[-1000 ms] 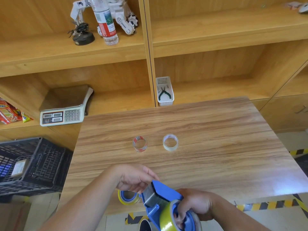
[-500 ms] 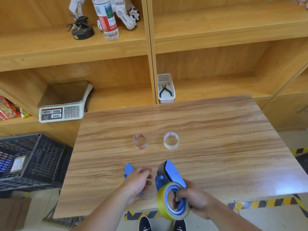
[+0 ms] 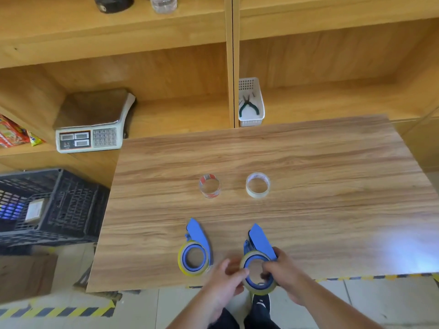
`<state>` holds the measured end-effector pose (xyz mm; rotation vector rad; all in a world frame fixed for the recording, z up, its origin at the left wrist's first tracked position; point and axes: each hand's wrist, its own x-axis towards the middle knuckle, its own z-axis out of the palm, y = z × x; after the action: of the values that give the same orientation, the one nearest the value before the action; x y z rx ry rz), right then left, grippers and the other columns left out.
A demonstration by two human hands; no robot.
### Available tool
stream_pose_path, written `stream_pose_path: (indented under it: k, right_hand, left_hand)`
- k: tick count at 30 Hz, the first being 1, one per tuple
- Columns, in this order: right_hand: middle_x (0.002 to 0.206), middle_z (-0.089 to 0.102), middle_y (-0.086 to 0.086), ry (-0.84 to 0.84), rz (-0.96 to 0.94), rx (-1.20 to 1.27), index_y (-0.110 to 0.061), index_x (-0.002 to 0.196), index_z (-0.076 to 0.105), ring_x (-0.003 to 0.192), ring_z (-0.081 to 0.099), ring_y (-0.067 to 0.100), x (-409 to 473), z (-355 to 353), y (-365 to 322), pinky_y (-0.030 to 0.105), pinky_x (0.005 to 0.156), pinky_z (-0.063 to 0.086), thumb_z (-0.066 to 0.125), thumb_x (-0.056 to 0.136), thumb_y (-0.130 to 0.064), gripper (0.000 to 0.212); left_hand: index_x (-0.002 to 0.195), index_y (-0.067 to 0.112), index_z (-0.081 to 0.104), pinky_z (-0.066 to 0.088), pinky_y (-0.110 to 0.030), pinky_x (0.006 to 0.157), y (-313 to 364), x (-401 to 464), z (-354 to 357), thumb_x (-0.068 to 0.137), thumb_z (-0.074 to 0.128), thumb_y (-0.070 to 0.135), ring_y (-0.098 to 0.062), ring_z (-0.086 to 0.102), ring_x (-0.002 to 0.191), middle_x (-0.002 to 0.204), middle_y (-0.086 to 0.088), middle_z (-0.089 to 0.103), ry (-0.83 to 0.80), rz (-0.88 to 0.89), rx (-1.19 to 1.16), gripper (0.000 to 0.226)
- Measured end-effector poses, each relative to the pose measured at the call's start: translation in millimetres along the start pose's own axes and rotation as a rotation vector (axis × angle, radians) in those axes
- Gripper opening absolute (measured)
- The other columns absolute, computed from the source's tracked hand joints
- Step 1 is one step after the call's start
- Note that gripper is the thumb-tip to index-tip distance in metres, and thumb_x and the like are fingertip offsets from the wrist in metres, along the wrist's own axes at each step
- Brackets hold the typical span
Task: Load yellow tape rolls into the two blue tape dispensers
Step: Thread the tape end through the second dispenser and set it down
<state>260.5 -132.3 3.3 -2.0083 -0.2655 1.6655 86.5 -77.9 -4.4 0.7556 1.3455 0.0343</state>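
Two blue tape dispensers lie near the front edge of the wooden table [image 3: 308,162]. The left dispenser [image 3: 197,236] lies flat by itself, with a yellow tape roll [image 3: 181,264] around its hub. The right dispenser [image 3: 260,241] also carries a yellow roll [image 3: 260,290] and rests at the table's edge. My right hand [image 3: 282,271] grips that dispenser at the roll's right side. My left hand [image 3: 225,281] touches the roll's left rim with its fingertips; both hands are slightly blurred.
A red-patterned clear tape roll [image 3: 209,186] and a pale tape roll [image 3: 258,185] stand mid-table. Behind are wooden shelves with a weighing scale [image 3: 90,136] and a white basket holding pliers [image 3: 250,103]. A black crate [image 3: 47,205] sits on the floor at left.
The view tilted down. My left hand left the left dispenser, which now lies on the table, and moved right to the other one. My right hand lowered its dispenser toward the table edge.
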Motion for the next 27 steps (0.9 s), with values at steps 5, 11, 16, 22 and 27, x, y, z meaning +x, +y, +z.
stream_pose_path:
  k: [5, 11, 16, 22, 27]
  right_hand:
    - [0.101, 0.072, 0.016, 0.024, 0.007, -0.156, -0.021, 0.121, 0.047, 0.079, 0.065, 0.024, 15.1, 7.2, 3.0, 0.035, 0.073, 0.049, 0.065, 0.072, -0.011, 0.053]
    - [0.115, 0.054, 0.000, 0.112, -0.086, -0.377, -0.028, 0.121, 0.051, 0.097, 0.062, 0.020, 34.1, 17.8, -7.8, 0.039, 0.086, 0.054, 0.066, 0.079, -0.023, 0.045]
    - [0.120, 0.049, 0.002, 0.154, -0.118, -0.533, -0.023, 0.130, 0.053, 0.090, 0.056, 0.021, 54.9, 24.0, -5.5, 0.031, 0.080, 0.044, 0.065, 0.088, -0.025, 0.043]
    - [0.132, 0.048, 0.005, 0.192, -0.141, -0.597, -0.020, 0.137, 0.051, 0.102, 0.060, 0.027, 71.4, 27.5, 0.0, 0.032, 0.085, 0.047, 0.061, 0.093, -0.024, 0.045]
    - [0.135, 0.046, 0.005, 0.213, -0.146, -0.605, -0.021, 0.139, 0.047, 0.113, 0.059, 0.031, 75.3, 26.6, 7.0, 0.044, 0.097, 0.052, 0.060, 0.094, -0.027, 0.047]
  left_hand:
    - [0.150, 0.018, 0.042, 0.061, -0.025, 0.080, -8.4, 17.5, -7.5, 0.092, 0.077, 0.017, -0.021, 0.069, 0.113, 0.127, -0.002, 0.064, -0.014, -0.036, -0.033, 0.067]
    - [0.103, 0.033, 0.064, 0.061, -0.032, 0.088, -10.8, 40.6, -13.6, 0.093, 0.075, 0.017, -0.019, 0.072, 0.106, 0.109, 0.002, 0.073, 0.046, -0.031, -0.046, 0.022]
    - [0.116, 0.024, 0.066, 0.063, -0.029, 0.083, -13.4, 59.8, -14.8, 0.093, 0.075, 0.019, -0.016, 0.075, 0.104, 0.116, 0.000, 0.075, 0.052, -0.030, -0.060, 0.025]
    - [0.112, 0.031, 0.067, 0.063, -0.033, 0.090, -18.0, 76.7, -13.0, 0.094, 0.073, 0.022, -0.015, 0.074, 0.103, 0.114, 0.002, 0.074, 0.084, -0.024, 0.010, 0.022]
    - [0.116, 0.035, 0.067, 0.063, -0.037, 0.090, -17.8, 81.7, -2.2, 0.093, 0.070, 0.028, -0.013, 0.073, 0.097, 0.106, 0.010, 0.071, 0.175, -0.004, 0.131, 0.024]
